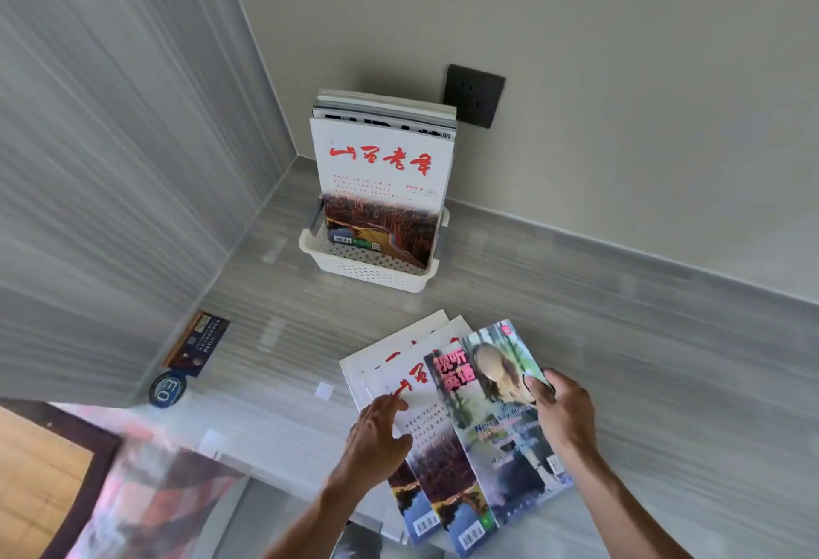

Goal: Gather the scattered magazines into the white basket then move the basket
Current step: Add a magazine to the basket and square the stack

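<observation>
Forearms are reaching in from six o'clock. Left hand point(376, 434) is resting extended fingers on the fanned magazines point(425, 434), gripping nothing. Right hand point(560, 408) is pinching the top magazine point(496, 425) at its three o'clock edge. At twelve o'clock, the white basket point(368, 268) is standing against the wall, hiding the lower ends of upright magazines point(381, 186).

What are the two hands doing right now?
Left hand: open, fingers touching the red-titled magazine.
Right hand: gripping the blue magazine.
</observation>
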The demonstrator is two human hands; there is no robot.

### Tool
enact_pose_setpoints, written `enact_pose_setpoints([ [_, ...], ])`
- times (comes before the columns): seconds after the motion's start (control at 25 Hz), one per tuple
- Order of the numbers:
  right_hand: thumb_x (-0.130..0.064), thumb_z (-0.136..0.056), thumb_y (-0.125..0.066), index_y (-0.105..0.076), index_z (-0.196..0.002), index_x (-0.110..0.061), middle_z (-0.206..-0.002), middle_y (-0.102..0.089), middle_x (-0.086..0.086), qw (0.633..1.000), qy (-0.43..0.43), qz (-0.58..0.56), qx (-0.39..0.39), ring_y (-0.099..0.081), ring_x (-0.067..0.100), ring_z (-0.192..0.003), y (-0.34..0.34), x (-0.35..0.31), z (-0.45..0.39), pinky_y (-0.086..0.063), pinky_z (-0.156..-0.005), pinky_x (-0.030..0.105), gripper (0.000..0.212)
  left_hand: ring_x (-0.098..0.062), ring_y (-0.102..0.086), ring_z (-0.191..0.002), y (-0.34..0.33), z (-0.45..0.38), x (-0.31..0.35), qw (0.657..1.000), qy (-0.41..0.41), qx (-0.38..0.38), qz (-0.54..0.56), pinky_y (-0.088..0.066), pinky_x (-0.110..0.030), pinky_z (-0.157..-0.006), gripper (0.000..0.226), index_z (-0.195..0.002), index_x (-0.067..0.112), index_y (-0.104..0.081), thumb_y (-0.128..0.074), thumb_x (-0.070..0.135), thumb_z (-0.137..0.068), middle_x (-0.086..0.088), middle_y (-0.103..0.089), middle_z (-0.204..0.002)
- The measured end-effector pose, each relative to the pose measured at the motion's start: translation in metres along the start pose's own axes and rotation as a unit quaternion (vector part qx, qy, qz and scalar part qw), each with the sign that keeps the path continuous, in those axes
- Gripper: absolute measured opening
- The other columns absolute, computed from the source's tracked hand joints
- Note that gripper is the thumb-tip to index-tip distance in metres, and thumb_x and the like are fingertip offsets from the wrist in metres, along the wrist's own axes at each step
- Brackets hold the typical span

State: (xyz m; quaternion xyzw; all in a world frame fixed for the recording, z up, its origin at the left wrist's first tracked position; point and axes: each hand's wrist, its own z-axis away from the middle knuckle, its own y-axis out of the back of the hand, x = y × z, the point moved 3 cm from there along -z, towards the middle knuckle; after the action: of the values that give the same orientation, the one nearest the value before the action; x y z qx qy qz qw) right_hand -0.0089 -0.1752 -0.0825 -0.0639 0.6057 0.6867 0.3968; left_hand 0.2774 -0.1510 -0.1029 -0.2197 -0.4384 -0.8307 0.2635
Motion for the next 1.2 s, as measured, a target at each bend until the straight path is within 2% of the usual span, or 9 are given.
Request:
enact_pose_setpoints([
  [0.12,-0.016,-0.092,-0.063,-0.059,-0.073,-0.003,-0.06,-0.047,-0.003,0.949,0.088,-0.289,-0.088,-0.039,0.012,-0.061,0.018,-0.035,0.0,-0.03,-0.057,0.031,0.024,-0.024,-0.051,-0.129,0.012,-0.003,0.029,0.977,0.023,0.049,0.207,-0.044,-0.038,-0.105,0.064,-0.14,0.019,-0.042,-0.066,0.012,-0.08,-0.005,-0.055,-0.139],
  [0.28,-0.017,-0.093,-0.061,-0.07,-0.104,-0.016,-0.089,-0.074,0.0,0.888,0.137,-0.401,-0.179,-0.063,0.007,-0.081,0.043,-0.092,0.0,-0.047,-0.072,0.016,0.015,-0.031,-0.065,-0.098,0.064,-0.015,0.076,0.857,-0.084,0.109,0.496,-0.052,-0.045,-0.087,0.039,-0.114,0.005,-0.061,-0.062,0.0,-0.075,-0.012,-0.071,-0.105],
  [0.36,-0.017,-0.091,-0.062,-0.072,-0.099,-0.026,-0.086,-0.074,-0.009,0.921,0.159,-0.32,-0.153,-0.063,0.0,-0.074,0.049,-0.111,-0.004,-0.046,-0.067,0.01,0.015,-0.024,-0.063,-0.084,0.1,-0.019,0.082,0.87,-0.088,0.176,0.452,-0.048,-0.039,-0.077,0.017,-0.091,0.014,-0.071,-0.064,0.001,-0.082,-0.005,-0.073,-0.086],
  [0.48,-0.018,-0.086,-0.069,-0.073,-0.087,-0.023,-0.071,-0.072,-0.018,0.968,0.184,-0.166,-0.026,-0.063,0.004,-0.06,0.051,-0.143,-0.01,-0.045,-0.054,0.016,0.007,-0.004,-0.063,-0.063,0.151,-0.027,0.079,0.911,-0.083,0.253,0.316,-0.046,-0.02,-0.058,0.025,-0.077,0.029,-0.074,-0.07,0.005,-0.084,0.012,-0.073,-0.066],
  [0.6,-0.011,-0.087,-0.068,-0.066,-0.084,-0.018,-0.074,-0.073,-0.001,0.94,0.151,-0.304,-0.01,-0.066,0.019,-0.065,0.045,-0.198,-0.019,-0.053,-0.062,0.034,0.008,-0.007,-0.058,-0.051,0.208,-0.036,0.086,0.885,-0.126,0.287,0.343,-0.042,-0.021,-0.05,0.016,-0.084,0.014,-0.073,-0.068,-0.001,-0.085,0.004,-0.07,-0.061],
  [0.72,-0.003,-0.085,-0.067,-0.05,-0.077,-0.019,-0.065,-0.068,0.002,0.869,0.08,-0.487,0.025,-0.066,0.015,-0.058,0.044,-0.252,-0.039,-0.055,-0.055,0.028,0.025,-0.007,-0.067,-0.056,0.262,-0.054,0.095,0.82,-0.175,0.273,0.471,-0.048,-0.018,-0.05,0.027,-0.084,0.014,-0.058,-0.055,-0.013,-0.088,0.005,-0.073,-0.063],
  [0.8,-0.001,-0.082,-0.069,-0.049,-0.073,-0.018,-0.068,-0.067,0.011,0.866,0.06,-0.494,0.048,-0.067,0.019,-0.062,0.037,-0.279,-0.053,-0.056,-0.057,0.028,0.027,-0.01,-0.068,-0.059,0.291,-0.069,0.097,0.804,-0.181,0.277,0.494,-0.048,-0.021,-0.054,0.034,-0.077,0.014,-0.052,-0.056,-0.019,-0.084,0.005,-0.071,-0.06],
  [0.96,-0.001,-0.072,-0.075,-0.06,-0.073,-0.018,-0.085,-0.07,0.011,0.88,0.028,-0.472,0.046,-0.064,0.02,-0.076,0.008,-0.302,-0.071,-0.051,-0.07,0.032,0.024,-0.011,-0.068,-0.066,0.308,-0.101,0.089,0.838,-0.152,0.24,0.466,-0.053,-0.021,-0.066,0.032,-0.072,0.013,-0.061,-0.066,-0.019,-0.075,0.004,-0.073,-0.066],
  [1.2,0.009,-0.07,-0.073,-0.062,-0.092,-0.011,-0.09,-0.064,0.007,0.876,-0.021,-0.479,-0.044,-0.062,0.018,-0.08,-0.046,-0.29,-0.09,-0.048,-0.065,0.02,0.031,-0.018,-0.066,-0.09,0.289,-0.151,0.054,0.882,-0.076,0.15,0.441,-0.048,-0.027,-0.075,0.019,-0.089,0.013,-0.062,-0.066,-0.003,-0.08,0.0,-0.072,-0.091],
])
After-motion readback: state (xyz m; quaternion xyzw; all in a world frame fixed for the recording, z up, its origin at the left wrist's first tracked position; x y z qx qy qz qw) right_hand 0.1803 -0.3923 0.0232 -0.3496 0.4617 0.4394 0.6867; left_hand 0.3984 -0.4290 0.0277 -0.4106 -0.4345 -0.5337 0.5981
